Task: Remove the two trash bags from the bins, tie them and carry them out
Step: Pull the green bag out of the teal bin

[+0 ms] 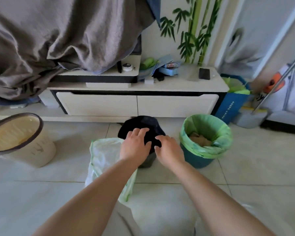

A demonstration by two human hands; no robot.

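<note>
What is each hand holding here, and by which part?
Both the left hand and the right hand grip the black trash bag by the bunched plastic on its near side.

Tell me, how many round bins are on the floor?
2: a beige bin at left with no bag, and a teal bin at right lined with a green bag. The blue container behind it may be another.
</note>
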